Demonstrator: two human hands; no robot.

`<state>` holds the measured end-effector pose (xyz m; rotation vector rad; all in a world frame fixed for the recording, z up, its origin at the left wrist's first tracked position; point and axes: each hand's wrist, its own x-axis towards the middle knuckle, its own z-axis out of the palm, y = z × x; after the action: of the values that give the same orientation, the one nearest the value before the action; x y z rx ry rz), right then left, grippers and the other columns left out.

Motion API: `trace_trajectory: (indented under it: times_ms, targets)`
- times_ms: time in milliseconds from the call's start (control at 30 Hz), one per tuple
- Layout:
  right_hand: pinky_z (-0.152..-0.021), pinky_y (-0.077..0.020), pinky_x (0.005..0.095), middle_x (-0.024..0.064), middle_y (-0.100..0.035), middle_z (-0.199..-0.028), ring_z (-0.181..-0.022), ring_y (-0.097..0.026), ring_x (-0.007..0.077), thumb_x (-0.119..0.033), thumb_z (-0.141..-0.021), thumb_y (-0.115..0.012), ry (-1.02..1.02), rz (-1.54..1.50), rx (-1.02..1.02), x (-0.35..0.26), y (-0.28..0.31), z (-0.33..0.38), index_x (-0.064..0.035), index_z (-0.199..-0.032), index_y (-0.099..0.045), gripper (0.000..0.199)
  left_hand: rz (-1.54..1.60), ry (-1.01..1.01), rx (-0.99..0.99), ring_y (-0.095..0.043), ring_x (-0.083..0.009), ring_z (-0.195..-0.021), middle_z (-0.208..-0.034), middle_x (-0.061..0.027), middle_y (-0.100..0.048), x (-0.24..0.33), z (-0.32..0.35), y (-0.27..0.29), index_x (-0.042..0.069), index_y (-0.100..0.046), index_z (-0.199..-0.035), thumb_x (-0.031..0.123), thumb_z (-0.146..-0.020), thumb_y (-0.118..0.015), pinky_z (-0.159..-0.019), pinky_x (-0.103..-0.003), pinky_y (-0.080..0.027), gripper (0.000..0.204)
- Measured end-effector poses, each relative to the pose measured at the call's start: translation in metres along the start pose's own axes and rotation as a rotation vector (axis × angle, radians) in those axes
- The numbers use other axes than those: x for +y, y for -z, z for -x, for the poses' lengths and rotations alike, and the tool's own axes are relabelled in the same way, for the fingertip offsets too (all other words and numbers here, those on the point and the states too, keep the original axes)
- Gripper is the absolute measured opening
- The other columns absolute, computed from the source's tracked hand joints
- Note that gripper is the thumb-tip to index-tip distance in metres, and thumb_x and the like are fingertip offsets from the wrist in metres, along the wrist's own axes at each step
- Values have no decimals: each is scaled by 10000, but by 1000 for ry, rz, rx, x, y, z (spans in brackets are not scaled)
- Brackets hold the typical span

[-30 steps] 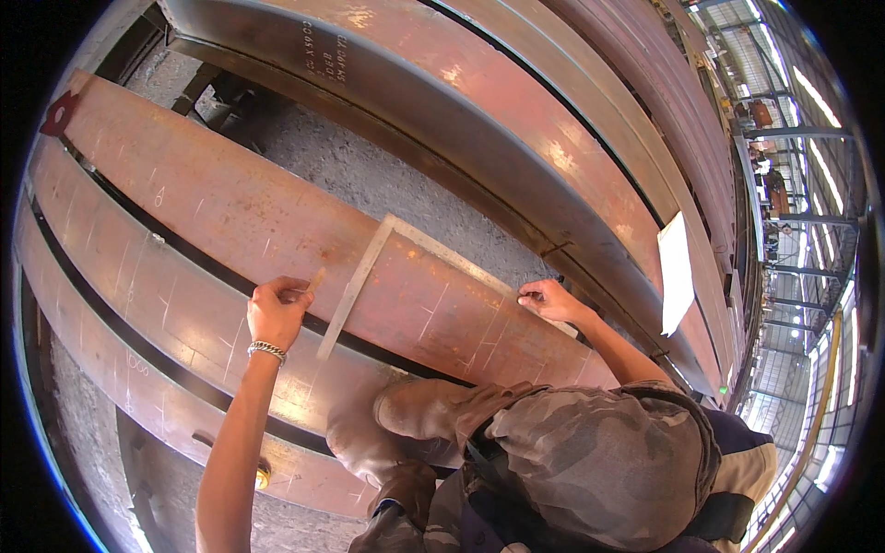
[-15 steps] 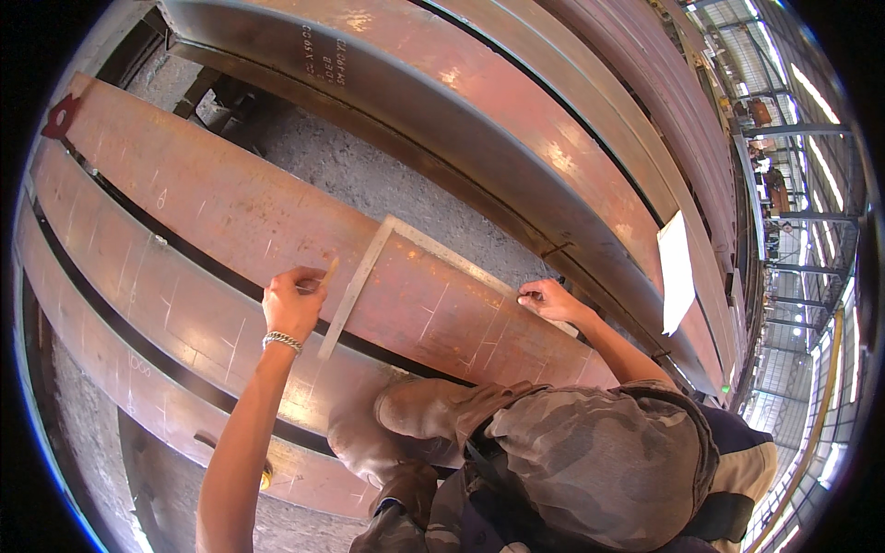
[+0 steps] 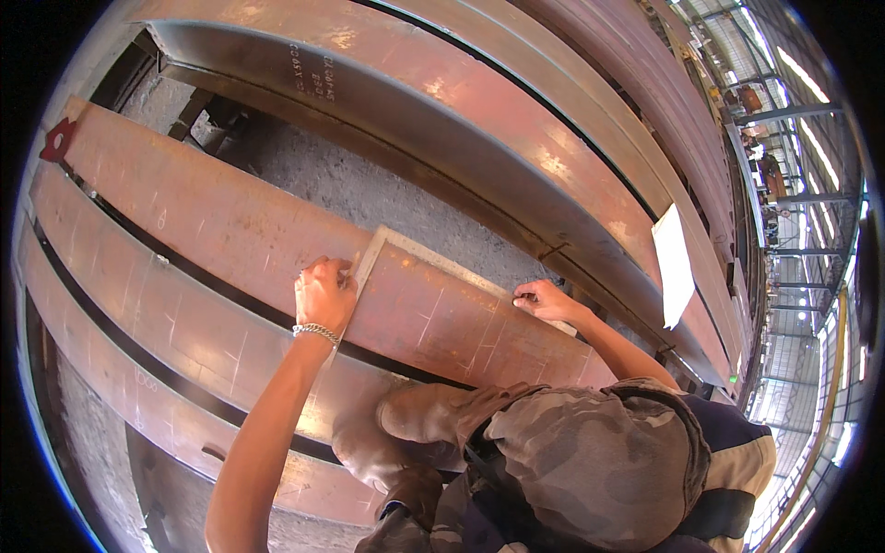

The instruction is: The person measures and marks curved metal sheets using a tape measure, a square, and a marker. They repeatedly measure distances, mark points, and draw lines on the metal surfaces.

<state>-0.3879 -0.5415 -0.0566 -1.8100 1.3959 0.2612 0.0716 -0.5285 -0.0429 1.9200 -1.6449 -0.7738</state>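
Observation:
A flat L-shaped steel square (image 3: 444, 264) lies on the rust-brown flange of a steel beam (image 3: 221, 184). Its long arm follows the flange's far edge, while its shorter arm crosses the flange. My right hand (image 3: 548, 301) pinches the long arm near its right part. My left hand (image 3: 324, 290) is closed at the left side of the short arm, covering part of it. The thin pale chalk stick that showed in its fingers earlier is now hidden by them. White marked lines (image 3: 426, 313) show on the flange right of the short arm.
More steel beams (image 3: 479, 101) lie parallel beyond a gap over the concrete floor (image 3: 323, 170). Dark slots separate the nearer beam (image 3: 184, 286) from its neighbours. A white sheet (image 3: 675, 267) rests on a far beam. My camouflage-clothed leg (image 3: 590, 461) fills the lower middle.
My left hand has moved right, up against the square's short arm, and the chalk stick has gone out of sight. My right hand keeps its grip on the square.

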Motion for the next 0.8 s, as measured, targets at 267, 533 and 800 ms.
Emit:
trace_trajectory:
  times_ms: [267, 533, 800]
  targets:
    - [-730, -513, 454, 211, -717, -937, -822, -682, 365, -234, -949, -688, 24, 17, -15, 4, -1, -2, -13, -1073, -709, 254, 4, 30, -67, -735, -337, -835, -893, -171, -746, 1, -12, -3, 40, -792, -962, 123, -769, -732, -816, -424, -584, 219]
    - [-708, -502, 451, 206, -707, -902, -792, -670, 358, -227, -945, -689, 53, -14, 10, -3, 1, 0, -28, -1063, -712, 232, -22, 8, -104, -736, -327, -824, -899, -168, -743, 8, -14, -5, 41, -796, -955, 111, -769, -742, -815, -412, -588, 205]
    - [-756, -519, 456, 215, -720, -967, -865, -690, 380, -221, -953, -681, 30, 1, -21, -8, 4, 1, -14, -1074, -711, 242, -89, 11, -186, -704, -363, -950, -1015, -183, -717, 10, -18, -5, 38, -785, -964, 110, -809, -716, -893, -446, -561, 185]
